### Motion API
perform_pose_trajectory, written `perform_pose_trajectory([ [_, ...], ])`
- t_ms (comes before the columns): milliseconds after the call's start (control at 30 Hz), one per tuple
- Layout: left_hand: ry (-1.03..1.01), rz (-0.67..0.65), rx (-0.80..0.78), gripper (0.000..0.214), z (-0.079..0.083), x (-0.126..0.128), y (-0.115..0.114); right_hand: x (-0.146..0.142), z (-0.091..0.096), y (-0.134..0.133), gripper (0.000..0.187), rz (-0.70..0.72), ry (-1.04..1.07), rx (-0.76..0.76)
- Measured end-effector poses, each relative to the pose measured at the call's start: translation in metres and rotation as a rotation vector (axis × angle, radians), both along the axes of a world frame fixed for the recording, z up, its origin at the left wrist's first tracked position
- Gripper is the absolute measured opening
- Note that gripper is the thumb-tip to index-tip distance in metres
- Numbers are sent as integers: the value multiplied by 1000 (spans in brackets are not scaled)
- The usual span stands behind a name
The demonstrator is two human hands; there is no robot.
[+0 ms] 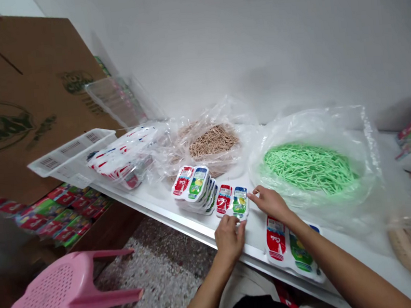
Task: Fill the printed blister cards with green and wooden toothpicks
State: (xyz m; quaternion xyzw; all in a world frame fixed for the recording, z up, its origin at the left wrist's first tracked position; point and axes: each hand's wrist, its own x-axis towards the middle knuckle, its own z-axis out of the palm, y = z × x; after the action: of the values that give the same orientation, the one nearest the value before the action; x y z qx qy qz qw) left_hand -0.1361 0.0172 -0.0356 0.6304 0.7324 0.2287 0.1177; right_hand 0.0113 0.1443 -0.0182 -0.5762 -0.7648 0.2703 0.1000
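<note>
Left hand: at six o'clock of cola packet
Right hand: at its three o'clock
Grip: curled, hold unclear

The pack I'm looking at is white with 1 red panel and 1 green-and-blue panel; the stack matches. I've also got bright green sticks, tan sticks, a pink stool with dotty holes, speckled grey floor and a brown carton with dark green print.
</note>
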Motion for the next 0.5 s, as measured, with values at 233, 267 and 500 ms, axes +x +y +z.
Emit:
perform_pose_trajectory([
  [233,-41,-100,-333,33,3,60,27,91,-2,-46,30,-32,-6,-30],
  [267,-47,-107,-348,27,3,64,29,101,-7,-51,30,-43,-10,-39],
  [500,50,-150,-253,28,16,72,23,133,-22,-68,29,-142,52,-49],
])
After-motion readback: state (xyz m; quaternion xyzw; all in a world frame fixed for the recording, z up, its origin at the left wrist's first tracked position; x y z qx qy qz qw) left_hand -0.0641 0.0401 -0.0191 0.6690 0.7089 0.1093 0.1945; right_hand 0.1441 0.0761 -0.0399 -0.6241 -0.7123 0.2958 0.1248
